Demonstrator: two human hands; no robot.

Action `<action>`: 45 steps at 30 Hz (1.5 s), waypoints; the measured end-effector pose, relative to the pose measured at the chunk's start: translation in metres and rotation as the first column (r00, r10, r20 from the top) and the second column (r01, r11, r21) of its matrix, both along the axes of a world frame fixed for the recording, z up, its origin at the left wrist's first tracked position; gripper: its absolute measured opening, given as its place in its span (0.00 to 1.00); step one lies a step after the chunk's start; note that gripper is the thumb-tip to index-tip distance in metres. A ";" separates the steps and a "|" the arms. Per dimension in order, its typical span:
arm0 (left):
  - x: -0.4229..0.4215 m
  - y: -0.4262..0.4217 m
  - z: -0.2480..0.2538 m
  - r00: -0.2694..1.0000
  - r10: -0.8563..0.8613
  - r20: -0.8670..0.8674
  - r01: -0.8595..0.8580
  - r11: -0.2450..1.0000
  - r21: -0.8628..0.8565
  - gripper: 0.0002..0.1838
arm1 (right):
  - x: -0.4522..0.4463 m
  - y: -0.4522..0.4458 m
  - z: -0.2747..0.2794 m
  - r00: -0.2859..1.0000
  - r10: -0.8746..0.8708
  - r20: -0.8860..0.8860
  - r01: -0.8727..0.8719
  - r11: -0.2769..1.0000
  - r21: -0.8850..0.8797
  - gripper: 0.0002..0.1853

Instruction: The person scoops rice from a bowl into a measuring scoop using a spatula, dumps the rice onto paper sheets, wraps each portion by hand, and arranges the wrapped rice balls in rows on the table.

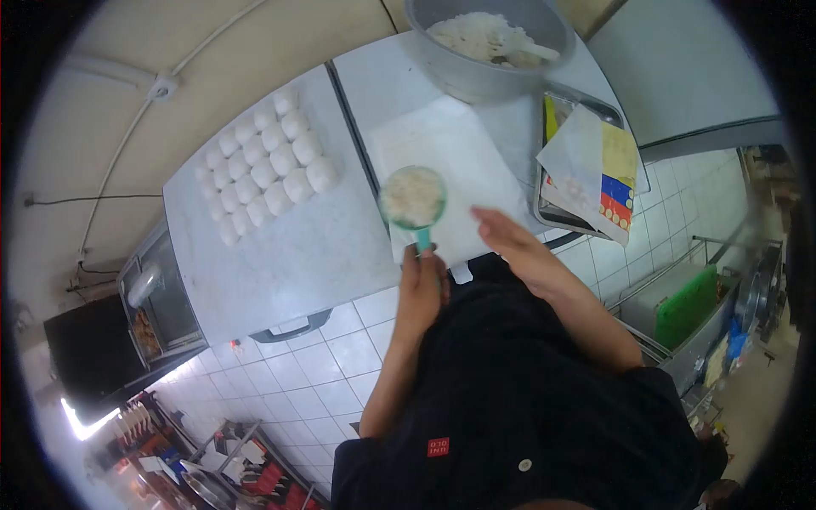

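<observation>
My left hand (421,280) is closed around the handle of a green-rimmed measuring cup (422,231), which is full of white rice (414,197). The cup is over a white paper sheet (476,166) on the table. To its right, my right hand (503,231) is open with its fingers stretched out, holding nothing and apart from the cup. A big grey bowl (450,81) at the far side holds more white rice (476,34) and a white paddle (537,51). Several rounded white bundles (265,172) sit in close rows at the left.
The grey-white table (255,280) has a dark seam (348,119) running across it. At the right lies a metal tray (544,208) with papers and a colourful packet (618,191). A rack with a green board (684,306) stands beyond the tiled floor (331,361).
</observation>
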State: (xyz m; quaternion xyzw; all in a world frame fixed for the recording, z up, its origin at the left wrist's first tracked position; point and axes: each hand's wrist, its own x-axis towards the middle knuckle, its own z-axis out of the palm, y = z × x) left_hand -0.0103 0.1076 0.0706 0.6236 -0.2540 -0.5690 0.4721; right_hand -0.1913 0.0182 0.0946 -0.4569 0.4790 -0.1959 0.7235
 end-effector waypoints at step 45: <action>0.001 0.011 -0.174 0.195 -0.402 0.895 0.607 0.766 0.211 0.53 | 0.013 -0.217 0.040 0.830 -0.558 -0.010 -0.040 -0.042 -0.998 0.33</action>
